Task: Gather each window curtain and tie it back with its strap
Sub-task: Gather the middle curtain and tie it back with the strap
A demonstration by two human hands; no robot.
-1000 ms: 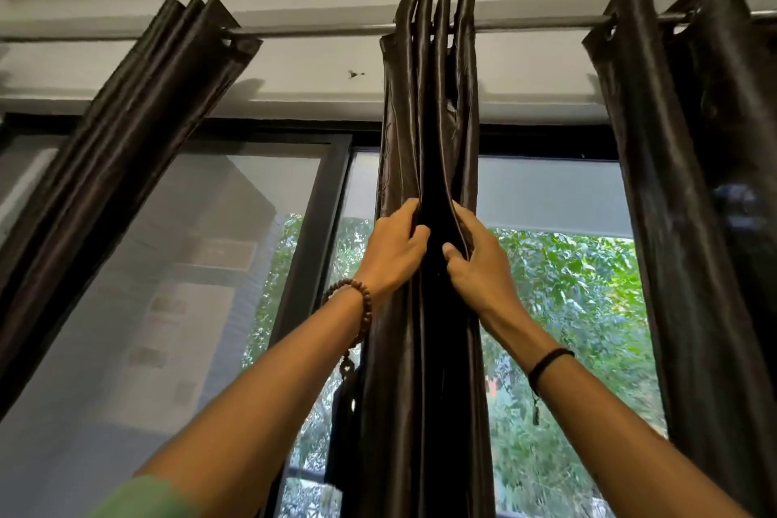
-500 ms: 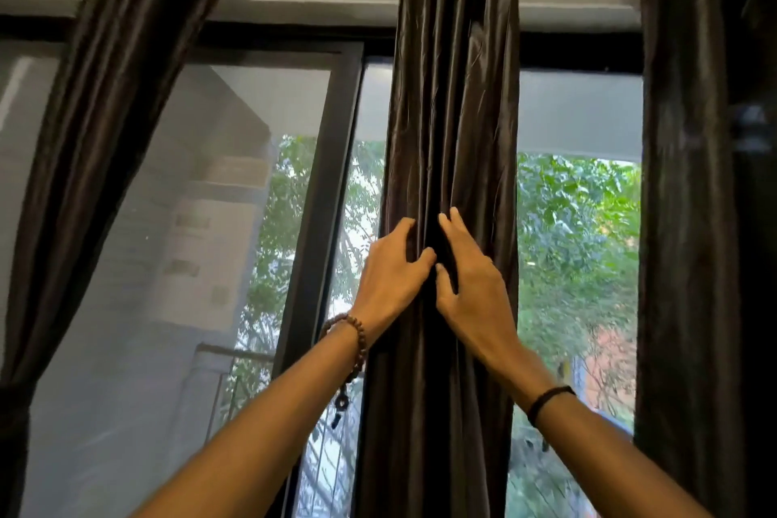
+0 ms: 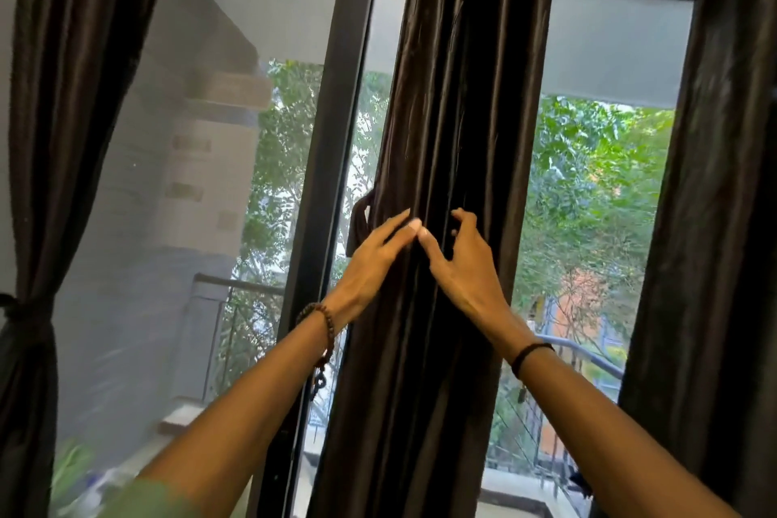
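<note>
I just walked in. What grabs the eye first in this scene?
Two bare hands meet on the dark middle curtain, gathered into a column at the centre of the view: the left hand with straight fingers, the right hand with curved ones. At the far left, the left curtain is already cinched low down by its strap. Green trees fill the background.

Brown bead bracelet point(image 3: 326, 324) on left wrist; black cord band point(image 3: 530, 351) on right; green sleeve point(image 3: 147, 498).
</note>
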